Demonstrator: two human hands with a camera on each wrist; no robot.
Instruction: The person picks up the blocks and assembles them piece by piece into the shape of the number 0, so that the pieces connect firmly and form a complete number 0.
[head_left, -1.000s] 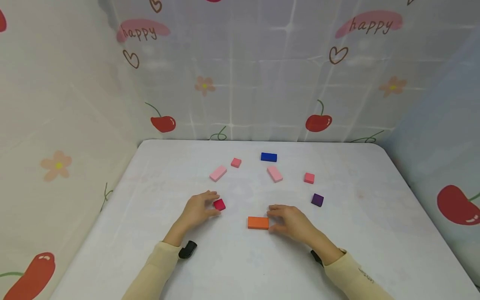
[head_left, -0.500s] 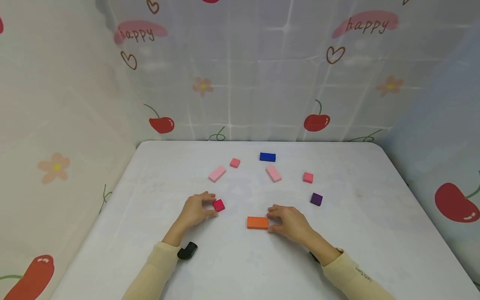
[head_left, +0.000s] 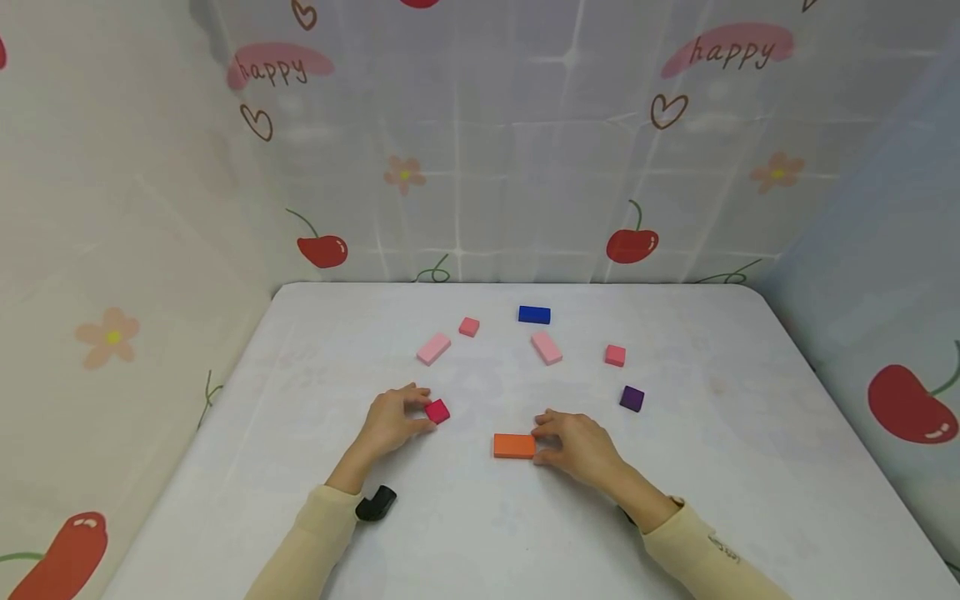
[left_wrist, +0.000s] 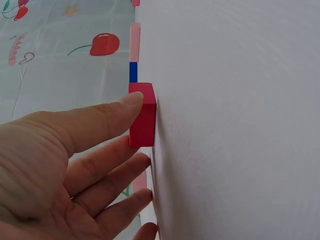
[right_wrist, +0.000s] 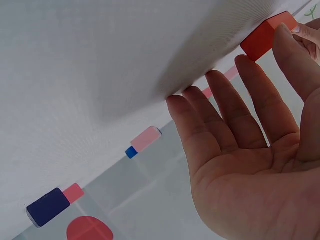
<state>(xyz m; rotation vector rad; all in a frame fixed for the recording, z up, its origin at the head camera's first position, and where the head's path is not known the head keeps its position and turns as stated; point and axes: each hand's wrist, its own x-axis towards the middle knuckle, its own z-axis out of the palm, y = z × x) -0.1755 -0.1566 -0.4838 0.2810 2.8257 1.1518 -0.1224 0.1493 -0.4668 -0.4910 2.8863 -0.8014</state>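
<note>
My left hand [head_left: 392, 422] pinches a small red cube [head_left: 437, 411] on the white table, thumb on one side and index finger on the other. In the left wrist view the thumb lies on a face of the red cube [left_wrist: 143, 117], while the remaining fingers spread below it. To the right, my right hand [head_left: 581, 446] has its thumb and index finger at the right end of a flat orange rectangular block [head_left: 514, 446], pinching it. The right wrist view shows the thumb tip on the orange block [right_wrist: 261, 41] and the other fingertips along the tabletop.
Farther back on the table [head_left: 480, 533] lie two light pink blocks [head_left: 433, 348], two coral pink cubes [head_left: 468, 327] and a blue block [head_left: 535, 315]. A dark purple cube [head_left: 632, 398] sits right of my right hand. A cherry-printed curtain [head_left: 510, 167] hangs behind the table.
</note>
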